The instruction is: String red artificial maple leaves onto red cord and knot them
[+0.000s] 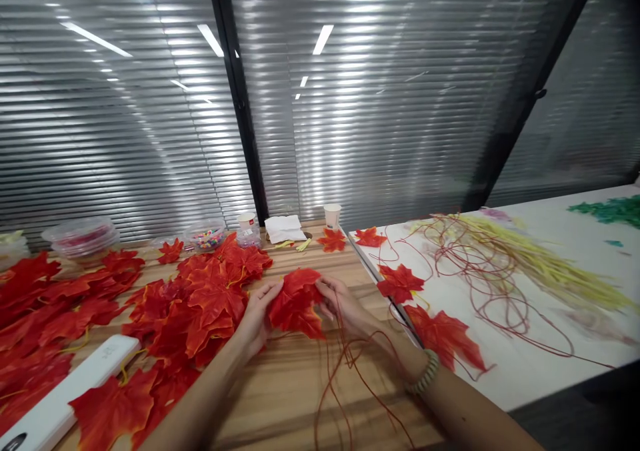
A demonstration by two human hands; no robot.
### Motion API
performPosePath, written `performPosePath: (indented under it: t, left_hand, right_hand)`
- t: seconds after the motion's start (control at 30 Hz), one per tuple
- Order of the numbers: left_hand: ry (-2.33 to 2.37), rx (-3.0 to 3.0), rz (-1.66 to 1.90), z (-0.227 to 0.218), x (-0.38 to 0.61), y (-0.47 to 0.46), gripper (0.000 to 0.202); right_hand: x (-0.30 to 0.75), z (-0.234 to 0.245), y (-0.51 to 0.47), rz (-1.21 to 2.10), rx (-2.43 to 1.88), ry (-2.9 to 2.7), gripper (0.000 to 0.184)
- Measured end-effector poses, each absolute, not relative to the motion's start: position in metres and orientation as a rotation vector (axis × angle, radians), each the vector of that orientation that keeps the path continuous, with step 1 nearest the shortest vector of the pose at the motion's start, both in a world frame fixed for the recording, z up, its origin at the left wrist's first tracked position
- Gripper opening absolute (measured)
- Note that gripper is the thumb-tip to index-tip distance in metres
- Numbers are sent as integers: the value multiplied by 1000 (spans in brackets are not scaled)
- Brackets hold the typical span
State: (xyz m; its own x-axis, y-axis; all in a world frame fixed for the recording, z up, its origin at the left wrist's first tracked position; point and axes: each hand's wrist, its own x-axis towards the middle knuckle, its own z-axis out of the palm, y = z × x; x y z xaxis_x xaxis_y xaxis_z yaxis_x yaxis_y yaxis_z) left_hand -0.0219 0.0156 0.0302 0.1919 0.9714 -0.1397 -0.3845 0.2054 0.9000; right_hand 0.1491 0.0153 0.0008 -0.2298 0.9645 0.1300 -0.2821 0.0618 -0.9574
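Note:
Both my hands hold one red artificial maple leaf (pixel 296 304) over the wooden table (pixel 280 384). My left hand (pixel 257 317) grips its left edge with curled fingers. My right hand (pixel 345 304) pinches its right edge, and thin red-brown cords (pixel 350 377) trail from there toward me. A beaded bracelet (pixel 424 373) sits on my right wrist. A big heap of red maple leaves (pixel 200 304) lies just left of my left hand.
More leaves (pixel 45 304) cover the far left. A white flat device (pixel 65 391) lies at front left. Plastic bowls (pixel 83 236), a bead tub (pixel 207 236), paper cups (pixel 332 215) and a tissue (pixel 284 227) line the back. A white table (pixel 540 344) at right carries cords and yellow stems (pixel 540 264).

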Motion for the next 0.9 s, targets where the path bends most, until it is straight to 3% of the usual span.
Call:
performPosePath:
  t: [0.17,0.33,0.47,0.57,0.7,0.8,0.9]
  left_hand:
    - [973,722,1409,40,-40,30,24]
    - [1220,1040,1784,25,-53,45,28]
    - [1173,1178,1686,11,-45,43,41]
    - [1125,1132,1607,9,-40,39,46]
    - [1118,1131,1674,12,-43,40,44]
    - [1165,1137,1681,10,-47,43,43]
    - [1212,1177,1661,6,-48,43,41]
  right_hand:
    - [156,3,21,1184,-999,-1240,31]
    - [165,1,21,991,-1138,-1349,23]
    - [162,6,16,1119,-1005,-1337,37]
    - [167,14,16,1211,-983,-1282,36]
    - [181,26,18,860,-1128,-1382,23]
    - [178,34,11,585,-1154,-1697,33]
    - [158,35,-3,467,-1116,-2034,27]
